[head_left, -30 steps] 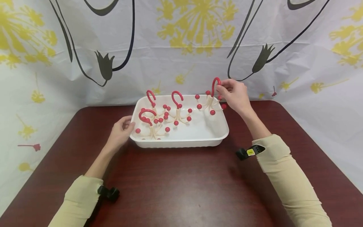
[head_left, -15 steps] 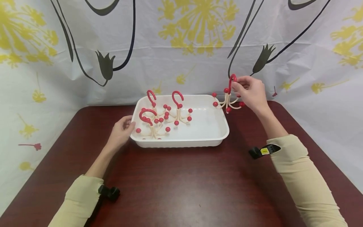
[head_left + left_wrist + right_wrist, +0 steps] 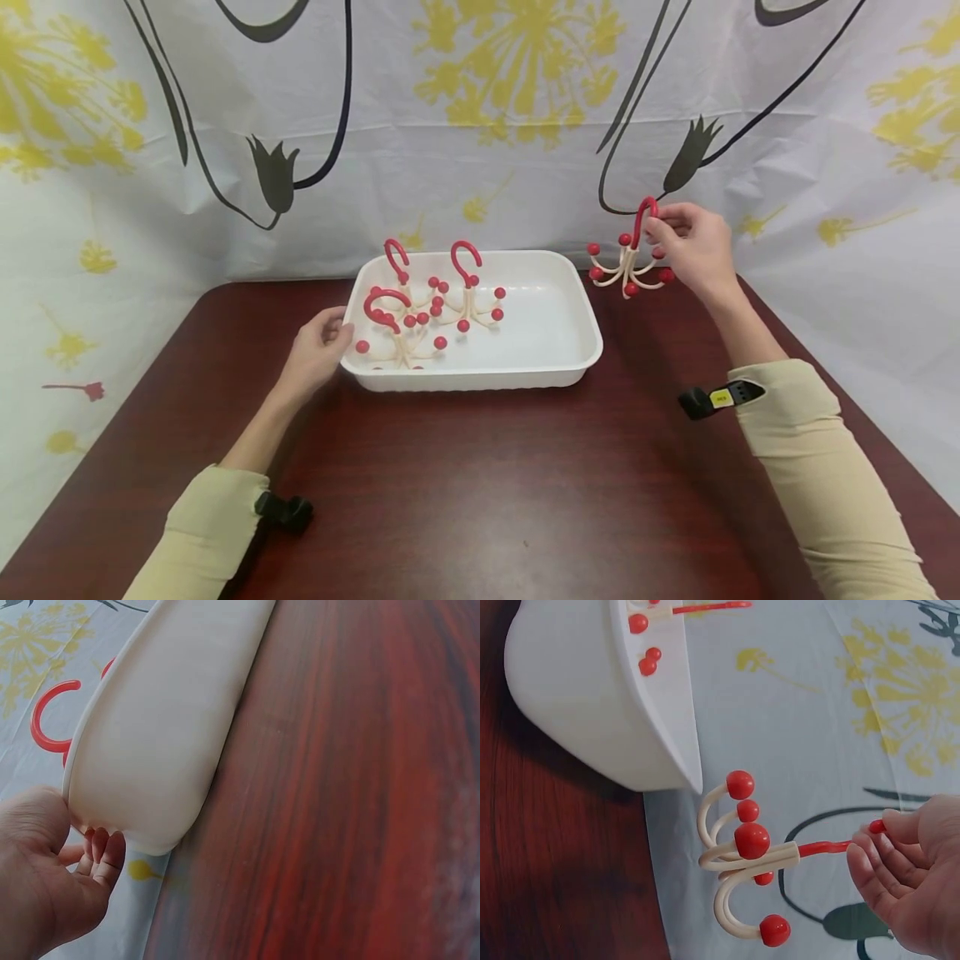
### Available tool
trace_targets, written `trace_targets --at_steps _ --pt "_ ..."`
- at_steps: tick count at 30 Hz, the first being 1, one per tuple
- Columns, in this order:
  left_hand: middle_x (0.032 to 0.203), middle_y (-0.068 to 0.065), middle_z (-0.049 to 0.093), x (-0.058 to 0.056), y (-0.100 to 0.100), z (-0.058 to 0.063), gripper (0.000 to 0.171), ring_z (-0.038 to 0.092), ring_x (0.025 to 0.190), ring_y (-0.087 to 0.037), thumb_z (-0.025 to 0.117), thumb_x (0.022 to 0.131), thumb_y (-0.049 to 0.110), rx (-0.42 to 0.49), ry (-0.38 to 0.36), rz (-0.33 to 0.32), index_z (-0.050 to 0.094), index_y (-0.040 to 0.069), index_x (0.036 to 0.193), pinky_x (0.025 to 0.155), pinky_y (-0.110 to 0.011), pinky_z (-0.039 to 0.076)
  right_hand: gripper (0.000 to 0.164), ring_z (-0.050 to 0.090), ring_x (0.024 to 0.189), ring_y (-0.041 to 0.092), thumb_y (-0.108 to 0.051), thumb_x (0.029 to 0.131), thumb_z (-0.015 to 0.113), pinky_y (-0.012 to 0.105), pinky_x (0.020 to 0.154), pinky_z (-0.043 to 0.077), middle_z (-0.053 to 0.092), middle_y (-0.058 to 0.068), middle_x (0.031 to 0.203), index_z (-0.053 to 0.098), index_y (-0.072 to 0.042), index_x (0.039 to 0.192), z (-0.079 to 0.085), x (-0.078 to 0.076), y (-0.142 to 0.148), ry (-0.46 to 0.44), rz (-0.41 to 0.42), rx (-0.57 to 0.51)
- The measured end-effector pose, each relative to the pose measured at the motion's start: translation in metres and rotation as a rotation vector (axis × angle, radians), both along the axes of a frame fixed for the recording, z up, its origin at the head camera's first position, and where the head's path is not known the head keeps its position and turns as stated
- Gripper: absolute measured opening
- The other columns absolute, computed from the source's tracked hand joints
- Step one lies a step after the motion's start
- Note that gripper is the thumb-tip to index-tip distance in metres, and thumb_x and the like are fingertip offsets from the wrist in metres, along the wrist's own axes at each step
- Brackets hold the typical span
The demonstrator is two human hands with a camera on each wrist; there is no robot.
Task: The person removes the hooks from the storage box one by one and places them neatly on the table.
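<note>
High over the table's right rear part, my right hand (image 3: 699,250) pinches the red hook top of a multi-arm hook hanger (image 3: 628,265). Its cream arms curl up to red ball tips, seen sideways in the right wrist view (image 3: 751,859). My left hand (image 3: 318,343) grips the left rim of a white plastic tub (image 3: 480,379); in the left wrist view its fingers (image 3: 110,859) curl under that rim. Inside the tub's left half stand more such hangers: one at the front (image 3: 401,342), one behind it (image 3: 401,275) and one nearer the middle (image 3: 468,287).
The tub stands near the back edge of a dark red-brown wooden table (image 3: 480,492). Behind it hangs a white cloth (image 3: 480,183) with yellow and grey flower prints. Black straps with small cameras (image 3: 285,510) sit at both wrists.
My right hand has carried its hook hanger rightward, from over the tub's right end to beyond the rim. My left hand and the tub have stayed in place.
</note>
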State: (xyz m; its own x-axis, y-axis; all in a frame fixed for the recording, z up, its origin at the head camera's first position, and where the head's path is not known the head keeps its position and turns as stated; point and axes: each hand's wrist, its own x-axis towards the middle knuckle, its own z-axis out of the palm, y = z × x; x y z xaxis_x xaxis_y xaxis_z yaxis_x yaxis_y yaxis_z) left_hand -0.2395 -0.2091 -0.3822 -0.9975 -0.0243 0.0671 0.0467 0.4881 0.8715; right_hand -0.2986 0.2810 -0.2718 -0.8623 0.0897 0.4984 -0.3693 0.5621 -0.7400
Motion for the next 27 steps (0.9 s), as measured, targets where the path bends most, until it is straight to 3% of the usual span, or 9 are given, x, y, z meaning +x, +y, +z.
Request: trace_targets --at_steps 9,14,20,27 --pt "0.125 -0.022 0.056 0.000 -0.001 0.000 0.049 0.058 0.105 -0.033 0.053 0.105 0.020 -0.017 0.003 -0.004 0.042 0.000 0.149 0.074 -0.016 0.052 0.028 0.060 0.055 -0.008 -0.014 0.097 0.066 0.013 0.054 0.052 0.062 -0.019 0.071 0.066 0.011 0.111 -0.013 -0.007 0.020 -0.022 -0.043 0.001" --pt "0.124 -0.022 0.057 0.000 -0.002 -0.002 0.049 0.058 0.105 -0.033 0.053 0.105 0.019 -0.032 0.011 -0.002 0.042 0.000 0.148 0.075 -0.016 0.051 0.028 0.061 0.057 -0.008 -0.012 0.097 0.066 0.013 0.055 0.052 0.065 -0.012 0.075 0.066 0.012 0.110 -0.020 -0.009 0.026 -0.032 -0.061 0.021" --pt "0.125 -0.022 0.056 0.000 -0.002 -0.002 0.050 0.058 0.106 -0.034 0.053 0.105 0.020 -0.035 0.004 0.001 0.041 0.000 0.149 0.078 -0.020 0.053 0.029 0.061 0.054 -0.007 -0.013 0.098 0.066 0.011 0.053 0.050 0.071 0.007 0.084 0.065 0.013 0.113 -0.032 -0.013 0.028 -0.060 -0.072 0.042" --pt "0.122 -0.023 0.057 -0.001 -0.001 -0.002 0.048 0.057 0.104 -0.033 0.053 0.105 0.018 -0.022 0.033 -0.010 0.043 -0.003 0.147 0.074 -0.015 0.051 0.026 0.061 0.054 -0.007 -0.010 0.098 0.064 0.012 0.053 0.051 0.070 0.019 0.092 0.065 0.012 0.111 -0.043 -0.018 0.025 -0.065 -0.072 0.034"
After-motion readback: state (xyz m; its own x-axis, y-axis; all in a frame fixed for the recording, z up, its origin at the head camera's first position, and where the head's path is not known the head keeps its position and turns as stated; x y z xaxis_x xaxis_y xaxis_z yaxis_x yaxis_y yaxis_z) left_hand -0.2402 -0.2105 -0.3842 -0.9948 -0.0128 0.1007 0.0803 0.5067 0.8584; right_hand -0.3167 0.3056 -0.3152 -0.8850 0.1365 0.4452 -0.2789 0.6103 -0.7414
